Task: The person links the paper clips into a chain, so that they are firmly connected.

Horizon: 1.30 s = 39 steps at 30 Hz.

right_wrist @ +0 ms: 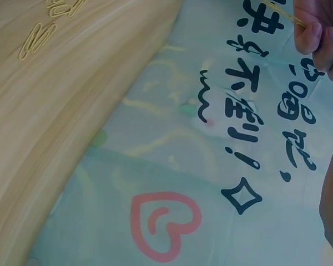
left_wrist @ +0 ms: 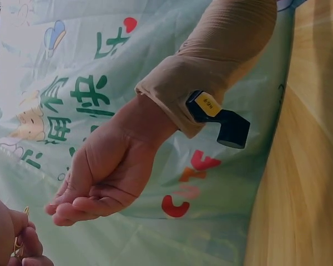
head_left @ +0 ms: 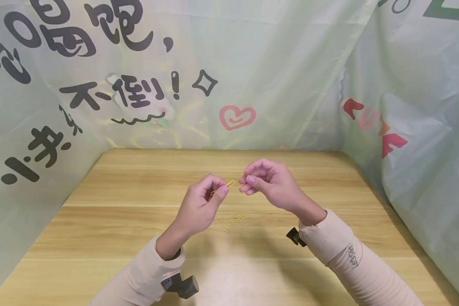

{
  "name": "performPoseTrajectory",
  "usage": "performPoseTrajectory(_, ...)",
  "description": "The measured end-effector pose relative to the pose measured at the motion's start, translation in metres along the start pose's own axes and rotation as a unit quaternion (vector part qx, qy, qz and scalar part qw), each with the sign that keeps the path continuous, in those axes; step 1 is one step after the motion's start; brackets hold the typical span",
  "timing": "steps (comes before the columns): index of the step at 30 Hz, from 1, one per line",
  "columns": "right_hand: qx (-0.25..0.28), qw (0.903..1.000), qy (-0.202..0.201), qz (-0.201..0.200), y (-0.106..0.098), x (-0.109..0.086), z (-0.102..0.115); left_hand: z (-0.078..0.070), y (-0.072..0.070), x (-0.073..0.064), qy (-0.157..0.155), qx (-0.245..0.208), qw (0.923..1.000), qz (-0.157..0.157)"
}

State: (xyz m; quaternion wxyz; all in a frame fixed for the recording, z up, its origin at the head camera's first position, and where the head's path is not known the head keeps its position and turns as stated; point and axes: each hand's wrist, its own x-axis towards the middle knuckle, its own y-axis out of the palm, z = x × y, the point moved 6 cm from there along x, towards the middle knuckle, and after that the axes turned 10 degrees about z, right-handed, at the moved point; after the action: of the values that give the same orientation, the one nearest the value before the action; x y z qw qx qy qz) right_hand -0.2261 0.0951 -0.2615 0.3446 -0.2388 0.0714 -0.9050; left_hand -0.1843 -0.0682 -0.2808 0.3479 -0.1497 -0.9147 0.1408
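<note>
My left hand [head_left: 200,208] is raised over the table, pinching a yellow paper clip [head_left: 231,184] between thumb and fingers. The clip's looped end points toward the right hand, and more thin yellow wire shows by the fingers. In the left wrist view, golden wire [left_wrist: 26,211] sticks out above these fingertips. Facing it across a small gap, my right hand [head_left: 273,185] has its thumb against its curled fingers. A small glint of a paper clip [head_left: 249,174] shows at that thumb tip, mostly hidden. Several loose yellow paper clips [head_left: 233,220] lie on the table beneath the hands.
The wooden table [head_left: 111,238] runs back to a printed cloth [head_left: 283,85] hung behind it and along both sides. A black wrist camera mount [head_left: 181,285] sits on the left sleeve, another mount [head_left: 295,236] on the right sleeve.
</note>
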Motion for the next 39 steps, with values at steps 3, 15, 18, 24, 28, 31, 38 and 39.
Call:
performPoseTrajectory(3,-0.001,0.9999,0.014,-0.005,-0.0010,0.0000,-0.0021,0.0000,0.0000,-0.0002,-0.002,0.003,1.0000,0.001)
performPoseTrajectory(15,-0.024,0.9991,0.007,0.033,0.0011,-0.0008,0.0014,0.0028,0.0001,-0.0021,-0.015,0.008,0.9998,0.004)
performPoseTrajectory(18,-0.029,0.9989,-0.005,0.036,0.0002,-0.0020,0.0029,0.0022,0.0010,-0.0021,-0.013,0.006,0.9999,0.005)
performPoseTrajectory(24,-0.019,0.9956,-0.063,0.066,0.0000,-0.0030,0.0051,-0.0003,0.0023,-0.0018,-0.009,0.010,0.9999,0.007)
performPoseTrajectory(28,-0.023,0.9950,-0.065,0.071,-0.0005,-0.0033,0.0049,-0.0004,0.0035,-0.0014,-0.007,0.012,0.9999,0.009)
performPoseTrajectory(31,-0.043,0.9954,-0.054,0.067,-0.0016,-0.0035,0.0026,0.0002,0.0043,-0.0010,-0.010,0.015,0.9998,0.011)
performPoseTrajectory(38,-0.046,0.9943,-0.054,0.079,-0.0011,-0.0024,-0.0023,-0.0002,0.0059,0.0002,-0.004,0.015,0.9998,0.013)
performPoseTrajectory(39,-0.035,0.9944,-0.051,0.086,-0.0004,-0.0026,-0.0034,0.0000,0.0062,0.0002,-0.003,0.014,0.9998,0.013)
